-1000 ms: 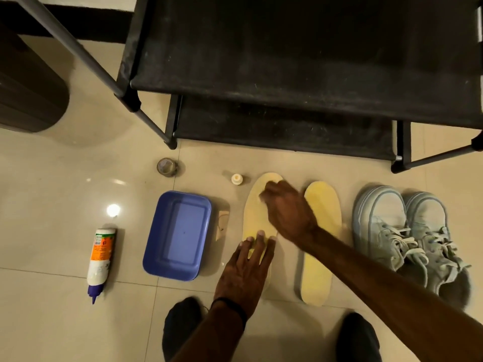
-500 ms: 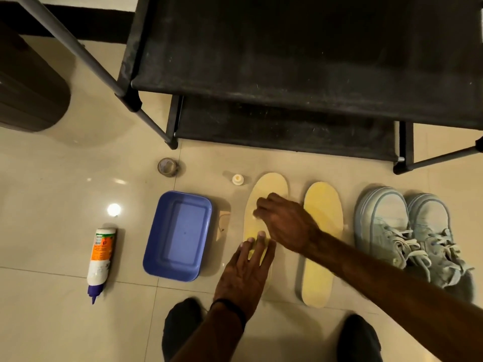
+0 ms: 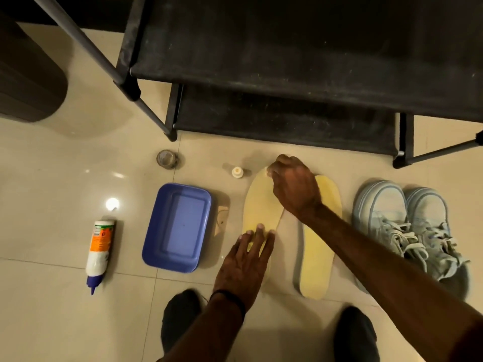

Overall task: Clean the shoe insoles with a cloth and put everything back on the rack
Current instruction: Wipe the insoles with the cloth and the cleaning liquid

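On the tiled floor, flat left hand pinned the pale yellow foam insole; curled right hand scrubbed its toe, cloth hidden.

glossy beige tiled floor, dark cabinet

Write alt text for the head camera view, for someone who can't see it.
A person's left hand presses a yellow insole flat on the tiled floor while the right hand rubs near its toe end. A second insole, pale blue sneakers, a blue tub and a black shoe rack surround them.
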